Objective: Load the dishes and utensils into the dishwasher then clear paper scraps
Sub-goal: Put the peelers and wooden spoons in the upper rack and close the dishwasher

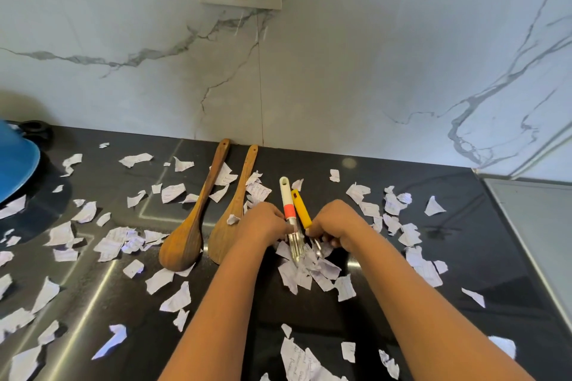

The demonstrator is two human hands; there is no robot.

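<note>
Two peelers lie side by side on the black countertop (309,312) among paper scraps (309,275), so I judge both can go to the dishwasher together; it is out of view. My left hand (266,223) pinches the white-handled peeler (289,204) at its metal neck. My right hand (337,226) curls its fingers round the yellow-handled peeler (301,210) at its metal end. Both forearms reach forward, knuckles up. A wooden spoon (185,241) and wooden spatula (229,232) lie just left of my hands

Glossy black stone table (309,312); matt wooden spoons (182,244); torn paper scraps (173,193); plastic-handled, metal-bladed peelers (289,207); polished marble wall (340,86).
</note>
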